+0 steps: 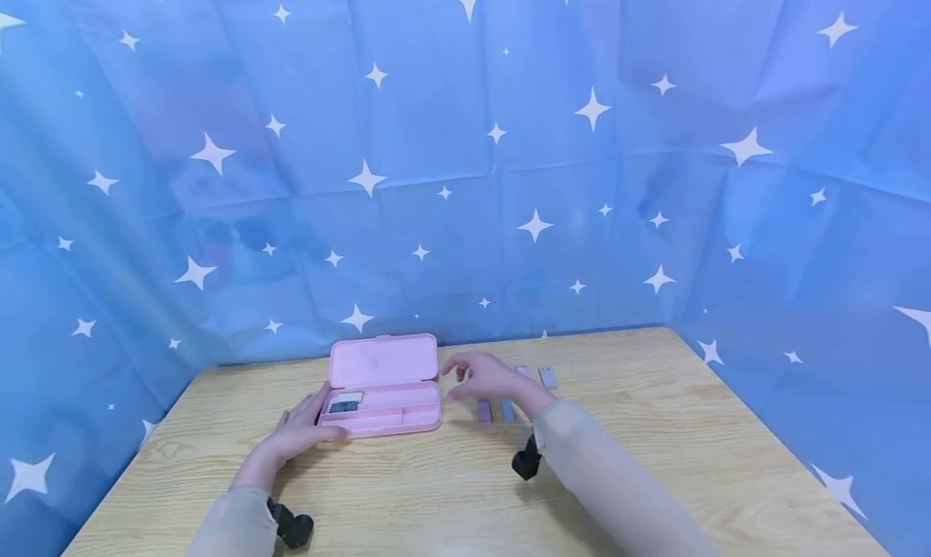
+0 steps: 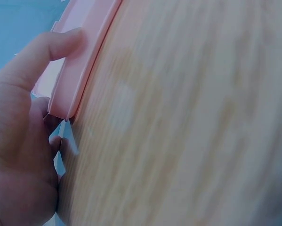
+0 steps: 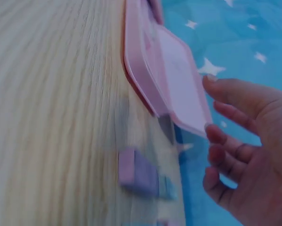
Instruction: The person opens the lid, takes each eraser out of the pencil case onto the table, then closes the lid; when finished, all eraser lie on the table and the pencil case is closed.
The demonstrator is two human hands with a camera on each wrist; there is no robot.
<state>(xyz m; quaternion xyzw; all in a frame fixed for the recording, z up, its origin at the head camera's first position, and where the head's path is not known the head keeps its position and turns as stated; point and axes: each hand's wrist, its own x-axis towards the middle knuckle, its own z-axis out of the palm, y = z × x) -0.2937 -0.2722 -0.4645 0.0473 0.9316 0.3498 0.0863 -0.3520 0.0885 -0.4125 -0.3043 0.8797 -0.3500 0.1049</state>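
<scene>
An open pink pencil case (image 1: 422, 396) lies at the back of the table with its lid (image 1: 384, 360) tipped back. My left hand (image 1: 296, 429) holds its left end, thumb over the front wall and fingers round the side. In its upper left compartment are a white block (image 1: 351, 397) and a dark grey block (image 1: 343, 407). My right hand (image 1: 489, 374) hovers just right of the case, fingers loosely bent and nothing between them. Near that hand are a purple block (image 1: 484, 411) and a blue block (image 1: 507, 410); the right wrist view also shows the purple block (image 3: 138, 173).
Behind the right hand's wrist lie a pale grey block (image 1: 548, 377) and a pale lilac block (image 1: 522, 370), the latter partly hidden. A blue star-patterned curtain (image 1: 436, 137) rises along the back edge of the wooden table (image 1: 407, 492).
</scene>
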